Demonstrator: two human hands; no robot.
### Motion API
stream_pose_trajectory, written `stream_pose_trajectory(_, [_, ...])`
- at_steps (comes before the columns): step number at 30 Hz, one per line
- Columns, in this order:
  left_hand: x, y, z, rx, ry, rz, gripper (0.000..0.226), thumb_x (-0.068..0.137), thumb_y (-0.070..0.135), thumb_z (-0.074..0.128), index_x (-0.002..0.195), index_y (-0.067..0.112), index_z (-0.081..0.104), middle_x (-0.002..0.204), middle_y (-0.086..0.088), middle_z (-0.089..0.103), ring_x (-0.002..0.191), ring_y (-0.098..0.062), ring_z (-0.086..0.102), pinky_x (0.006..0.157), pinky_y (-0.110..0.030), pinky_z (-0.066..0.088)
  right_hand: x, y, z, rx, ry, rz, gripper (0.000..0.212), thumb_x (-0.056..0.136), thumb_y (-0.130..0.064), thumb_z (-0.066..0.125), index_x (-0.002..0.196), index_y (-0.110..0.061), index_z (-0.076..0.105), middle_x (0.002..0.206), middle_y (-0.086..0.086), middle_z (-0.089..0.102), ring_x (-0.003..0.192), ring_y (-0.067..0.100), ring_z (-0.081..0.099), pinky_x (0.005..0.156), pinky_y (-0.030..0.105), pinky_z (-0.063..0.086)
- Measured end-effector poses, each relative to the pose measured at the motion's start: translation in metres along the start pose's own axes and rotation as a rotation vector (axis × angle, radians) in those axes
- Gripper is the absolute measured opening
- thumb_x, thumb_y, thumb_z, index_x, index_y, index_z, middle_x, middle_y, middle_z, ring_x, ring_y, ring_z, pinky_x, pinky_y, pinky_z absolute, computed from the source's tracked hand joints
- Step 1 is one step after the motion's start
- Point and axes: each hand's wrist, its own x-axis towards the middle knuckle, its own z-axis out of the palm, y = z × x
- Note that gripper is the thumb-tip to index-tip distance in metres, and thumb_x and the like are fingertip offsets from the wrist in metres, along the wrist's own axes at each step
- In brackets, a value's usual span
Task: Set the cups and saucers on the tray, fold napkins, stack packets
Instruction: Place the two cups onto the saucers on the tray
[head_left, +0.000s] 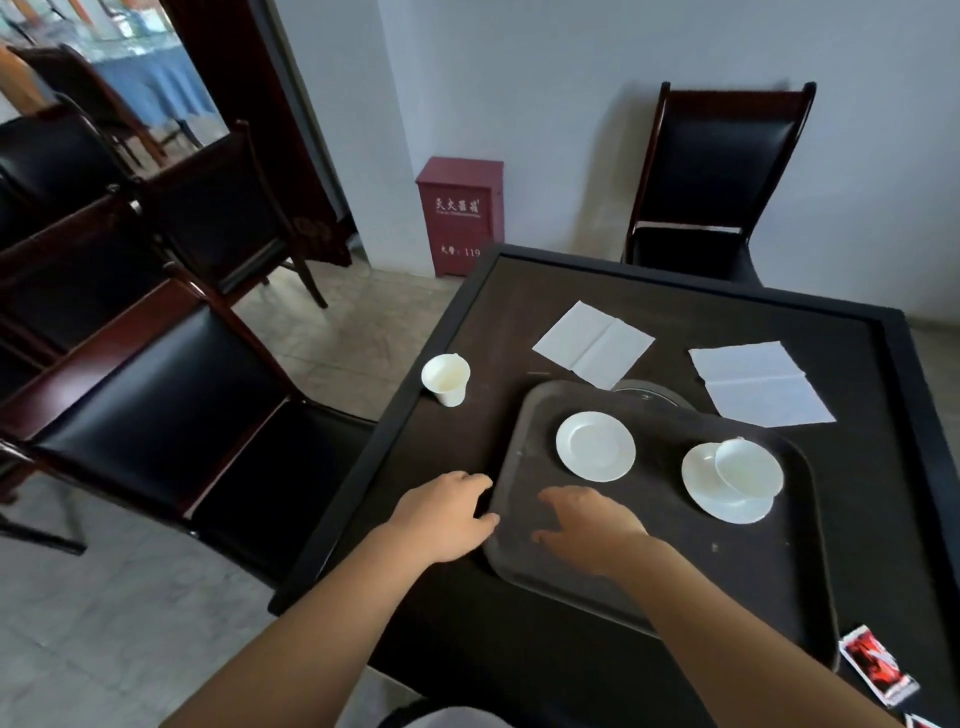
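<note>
Nearest to me, my 2 forearms reached in over the near edge of the table (519, 312). My left hand (441, 514) sat at the tray's (753, 597) near-left corner, fingers curled round its rim, gripping it. My right hand (587, 530) lay just inside that corner on the tray floor, fingers loosely spread and holding nothing.

The loose cup (445, 378) stood upright off the tray, by the table's left edge, up and slightly left of my left hand, which was clearly the nearer one. The bare saucer (595, 446) waiting for it lay in the tray's far-left part, just beyond my right fingertips. The other cup (744, 467) rested tilted on its saucer (727, 493) toward the tray's right side.

2 napkins (595, 343) (759, 383) lay unfolded past the tray's far edge; packets (878, 667) sat at the table's near-right corner. I judged the left hand should fetch the loose cup.
</note>
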Motion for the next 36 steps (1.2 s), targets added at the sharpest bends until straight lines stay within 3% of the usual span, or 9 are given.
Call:
stream_pose_trajectory(4, [0.025,-0.044,-0.020,-0.016,0.016,0.029,0.059,0.092,0.054,0.050,0.145,0.031,0.036,0.147,0.006,0.043,0.126,-0.019,0.049,0.085,-0.033,0.042,0.040,-0.036,-0.006,0.031,0.016,0.005,0.042,0.085,-0.051,0.056,0.122,-0.030,0.051,0.127,-0.002,0.056,0.110,0.025,0.056,0.083,0.038,0.048])
stream_pose_trajectory(11, [0.094,-0.119,-0.057,-0.011,0.019,0.108,0.061,0.091,0.052,0.053,0.145,0.029,0.035,0.151,0.004,0.038,0.128,-0.019,0.047,0.093,-0.039,0.046,0.125,-0.091,-0.029,0.053,0.051,0.067,0.054,0.086,-0.051,0.061,0.132,-0.027,0.048,0.129,-0.002,0.056,0.111,0.021,0.057,0.087,0.039,0.051])
stream_pose_trajectory(16, [0.147,-0.151,-0.075,-0.015,0.035,0.180,0.054,0.092,0.048,0.053,0.140,0.026,0.043,0.138,0.002,0.051,0.118,-0.020,0.053,0.078,-0.032,0.041,0.180,-0.111,-0.039,0.043,0.086,0.119,0.053,0.085,-0.052,0.060,0.129,-0.025,0.050,0.128,-0.002,0.057,0.113,0.021,0.056,0.085,0.039,0.050])
stream_pose_trajectory(21, [0.189,-0.161,-0.082,-0.065,0.059,0.213,0.054,0.092,0.042,0.058,0.140,0.022,0.044,0.141,0.001,0.047,0.117,-0.022,0.054,0.081,-0.035,0.047,0.223,-0.117,-0.045,0.086,0.166,0.171,0.054,0.085,-0.044,0.064,0.132,-0.022,0.048,0.130,0.002,0.055,0.109,0.022,0.057,0.079,0.035,0.052])
stream_pose_trajectory(25, [0.218,-0.163,-0.083,-0.098,-0.014,0.256,0.065,0.086,0.036,0.068,0.141,0.019,0.037,0.143,-0.003,0.040,0.119,-0.027,0.052,0.091,-0.049,0.049,0.252,-0.116,-0.046,0.153,0.203,0.184,0.067,0.080,-0.037,0.071,0.137,-0.019,0.040,0.134,0.003,0.050,0.119,0.027,0.052,0.090,0.045,0.051])
stream_pose_trajectory(30, [0.243,-0.166,-0.078,-0.101,-0.121,0.275,0.096,0.080,0.034,0.076,0.152,0.019,0.014,0.154,-0.008,0.028,0.128,-0.030,0.046,0.096,-0.044,0.045,0.280,-0.110,-0.044,0.161,0.123,0.228,0.093,0.073,-0.035,0.081,0.146,-0.019,0.026,0.144,0.002,0.042,0.124,0.029,0.050,0.095,0.046,0.049])
stream_pose_trajectory(36, [0.262,-0.171,-0.071,-0.099,-0.180,0.297,0.099,0.072,0.039,0.080,0.149,0.022,0.022,0.152,0.000,0.029,0.124,-0.026,0.050,0.095,-0.045,0.047,0.299,-0.099,-0.038,0.209,0.067,0.193,0.092,0.071,-0.038,0.083,0.145,-0.023,0.031,0.141,0.000,0.044,0.125,0.023,0.048,0.098,0.037,0.047])
